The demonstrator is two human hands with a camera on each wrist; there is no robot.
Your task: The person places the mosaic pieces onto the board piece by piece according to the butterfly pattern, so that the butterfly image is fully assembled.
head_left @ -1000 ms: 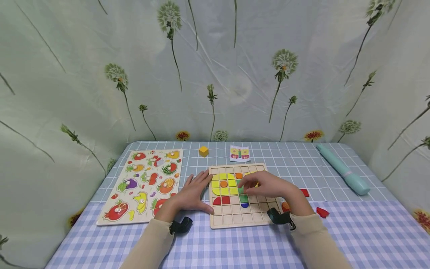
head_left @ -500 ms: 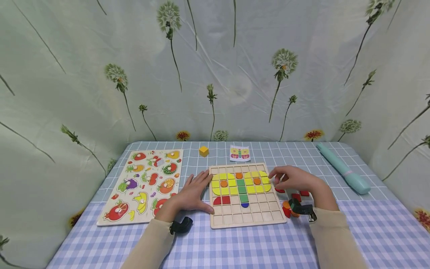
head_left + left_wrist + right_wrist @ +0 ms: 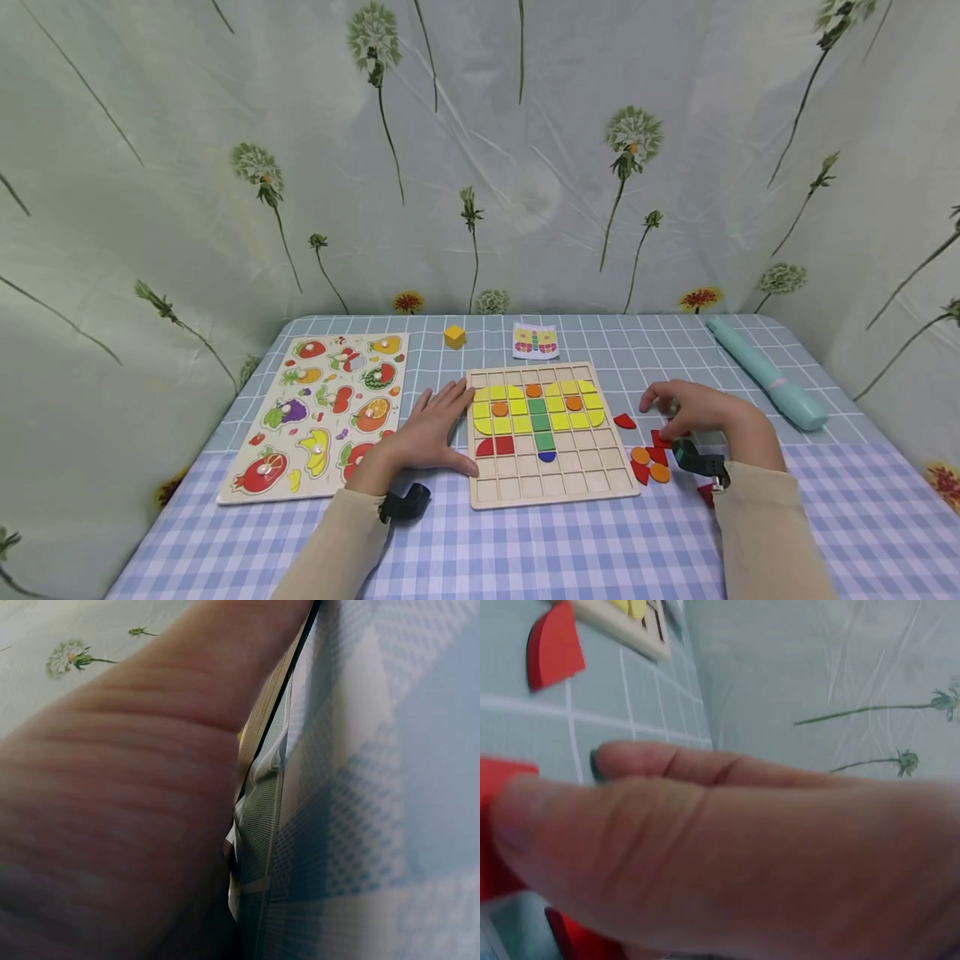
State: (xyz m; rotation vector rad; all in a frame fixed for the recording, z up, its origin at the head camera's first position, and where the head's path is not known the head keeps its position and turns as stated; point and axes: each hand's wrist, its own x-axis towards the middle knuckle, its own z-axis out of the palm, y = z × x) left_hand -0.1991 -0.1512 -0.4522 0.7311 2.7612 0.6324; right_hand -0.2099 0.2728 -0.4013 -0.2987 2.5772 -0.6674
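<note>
In the head view my left hand [image 3: 429, 435] rests with spread fingers against the left edge of a wooden grid board [image 3: 592, 462]. Yellow pieces [image 3: 491, 425], green squares [image 3: 541, 423], orange discs [image 3: 533, 391], a blue half-round piece [image 3: 547, 457] and red pieces [image 3: 505, 446] sit in the board's cells. My right hand [image 3: 708, 414] is right of the board, over loose pieces. Its thumb touches a red piece [image 3: 493, 874] in the right wrist view, while the index finger stays apart from it. The left wrist view is mostly filled by my hand.
Loose orange discs [image 3: 659, 473] and red quarter-round pieces [image 3: 625, 422] lie right of the board. A fruit puzzle [image 3: 307, 417] lies at left. Behind the board are a yellow block [image 3: 454, 337] and a butterfly picture card [image 3: 536, 342]. A teal cylindrical object [image 3: 765, 375] lies far right.
My right hand has moved right, from over the board's green squares to the loose red pieces beside it. My left hand has stayed at the board's left edge.
</note>
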